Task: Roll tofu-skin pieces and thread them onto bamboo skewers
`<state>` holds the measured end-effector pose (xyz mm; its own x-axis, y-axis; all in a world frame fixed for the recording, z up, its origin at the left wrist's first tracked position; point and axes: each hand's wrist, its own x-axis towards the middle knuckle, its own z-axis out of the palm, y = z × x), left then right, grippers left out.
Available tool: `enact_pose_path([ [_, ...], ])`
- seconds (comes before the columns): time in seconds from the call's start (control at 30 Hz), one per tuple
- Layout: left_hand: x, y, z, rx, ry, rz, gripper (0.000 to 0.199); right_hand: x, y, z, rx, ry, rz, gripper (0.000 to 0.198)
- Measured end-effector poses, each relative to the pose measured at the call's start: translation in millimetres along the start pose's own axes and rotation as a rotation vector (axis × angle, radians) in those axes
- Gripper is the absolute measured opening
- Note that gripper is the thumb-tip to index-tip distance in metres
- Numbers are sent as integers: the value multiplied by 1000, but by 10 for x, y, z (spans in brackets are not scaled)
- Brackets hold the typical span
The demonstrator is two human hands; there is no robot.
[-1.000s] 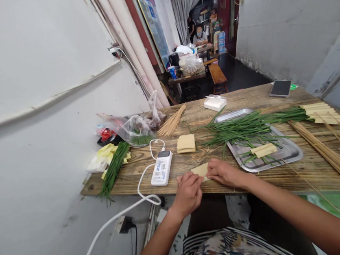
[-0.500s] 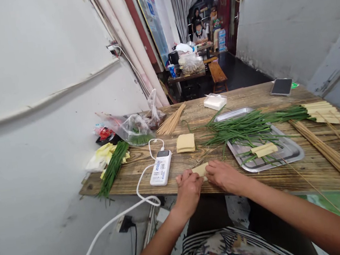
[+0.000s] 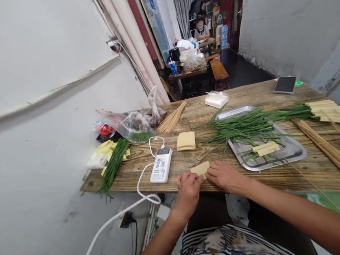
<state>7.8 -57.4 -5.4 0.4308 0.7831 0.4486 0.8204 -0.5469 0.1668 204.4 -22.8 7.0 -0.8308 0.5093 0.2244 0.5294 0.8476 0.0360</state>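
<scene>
Close to the front edge of the wooden table, my left hand [image 3: 189,186] and my right hand [image 3: 226,175] hold a pale yellow tofu sheet [image 3: 200,168] by its two ends. The fingers of both hands are closed on it, and its near edge is partly hidden under them. Just beyond lies a square stack of tofu sheets [image 3: 186,141]. To the right, a metal tray [image 3: 294,152] carries loose green chives [image 3: 243,126]. Also on the tray are tofu rolls [image 3: 266,148] with chives poking out and a thin skewer in them.
A white power bank [image 3: 161,165] with a cable lies left of my hands, beside a chive bundle [image 3: 114,166]. Bamboo skewers [image 3: 325,146] and more tofu rolls [image 3: 328,111] are at the right. A tissue pack [image 3: 216,99] and phone [image 3: 284,85] lie farther back. People sit beyond.
The view has shifted slightly. Both hands stay at the same spot on the tofu sheet, and a little more of its surface shows between them.
</scene>
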Motion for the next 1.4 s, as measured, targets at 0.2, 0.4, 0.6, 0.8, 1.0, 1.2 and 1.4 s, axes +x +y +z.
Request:
enact_pose_path([
  [0.2, -20, -36, -2, 41, 21, 47, 15, 53, -20, 0, 11, -4, 95, 25],
  [0.4, 2, -60, -36, 0, 1, 14, 14, -7, -3, 23, 57, -19, 109, 23],
  [0.6, -21, -87, -16, -98, 72, 15, 16, 12, 99, 16, 230, -23, 79, 25],
  [0.8, -14, -135, 4, -142, 106, 18, 17, 61, 196, 73, 511, 49, 144, 31],
  [1.0, -13, -109, -22, -97, 39, 12, 18, 69, 257, 113, 584, 70, 75, 31],
  [1.2, -21, -149, 0, -113, 64, 37, 17, 90, 288, 53, 620, 34, 97, 25],
  [1.4, 1, -160, -18, -160, 87, -7, 16, 89, 282, -21, 653, 14, 197, 18],
])
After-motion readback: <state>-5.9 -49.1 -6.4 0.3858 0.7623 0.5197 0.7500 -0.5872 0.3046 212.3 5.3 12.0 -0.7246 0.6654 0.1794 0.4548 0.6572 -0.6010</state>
